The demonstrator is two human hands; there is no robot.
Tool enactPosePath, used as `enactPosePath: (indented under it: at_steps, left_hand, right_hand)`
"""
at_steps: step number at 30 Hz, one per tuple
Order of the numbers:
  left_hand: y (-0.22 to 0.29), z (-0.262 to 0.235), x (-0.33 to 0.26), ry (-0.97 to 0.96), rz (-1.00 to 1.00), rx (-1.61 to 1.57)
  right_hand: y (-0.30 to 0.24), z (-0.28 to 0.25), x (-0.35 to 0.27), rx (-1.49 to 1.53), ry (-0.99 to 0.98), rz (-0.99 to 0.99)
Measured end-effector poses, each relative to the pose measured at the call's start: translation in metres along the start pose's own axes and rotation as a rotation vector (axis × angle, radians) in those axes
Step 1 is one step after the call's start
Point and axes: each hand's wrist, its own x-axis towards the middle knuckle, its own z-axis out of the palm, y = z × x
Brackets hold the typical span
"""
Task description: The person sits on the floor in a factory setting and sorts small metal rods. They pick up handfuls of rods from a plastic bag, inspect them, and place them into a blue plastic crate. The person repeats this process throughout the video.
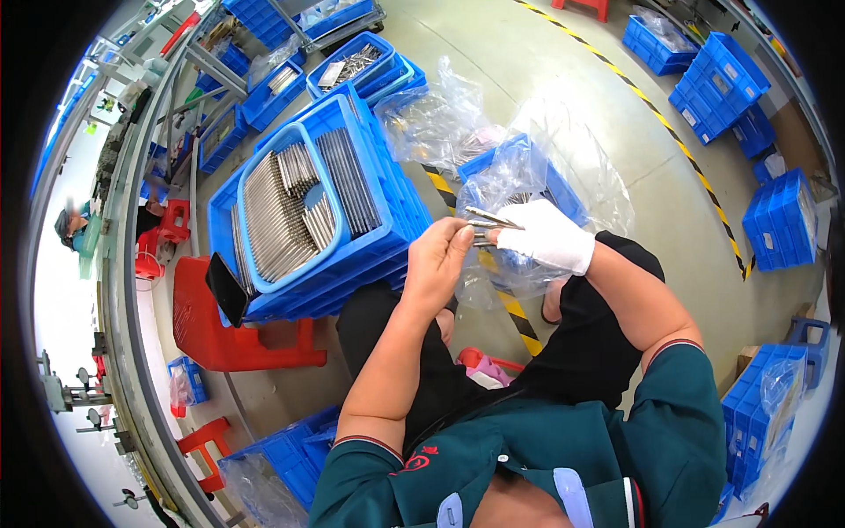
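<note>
My left hand is bare, its fingers closed on the near ends of a few slim, shiny metal pieces. My right hand, in a white glove, closes on their other side, so both hands meet at the pieces. Their exact kind is too small to tell. Below and beyond the glove, a blue crate lined with clear plastic holds more metal pieces. To the left, a light-blue oval basket of neatly stacked slim metal pieces rests in a stack of blue crates.
A red stool stands by the crate stack, with a dark flat panel leaning at its corner. Clear plastic bags lie beyond. Yellow-black tape crosses the floor. More blue crates stand at the right. A metal-framed bench runs along the left.
</note>
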Motion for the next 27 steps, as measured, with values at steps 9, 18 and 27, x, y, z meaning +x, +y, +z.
enactPosePath:
  at_steps: [9, 18, 27]
  left_hand:
    - [0.015, 0.007, -0.008, 0.077, 0.475, 0.379]
    - [0.03, 0.009, -0.019, 0.124, 0.512, 0.441]
    - [0.014, -0.013, -0.014, 0.119, -0.095, -0.265]
  right_hand:
    - [0.001, -0.016, -0.01, 0.132, -0.122, -0.022]
    - [-0.018, -0.027, -0.023, 0.072, -0.168, -0.052]
    - [0.007, -0.03, -0.021, 0.216, -0.02, 0.01]
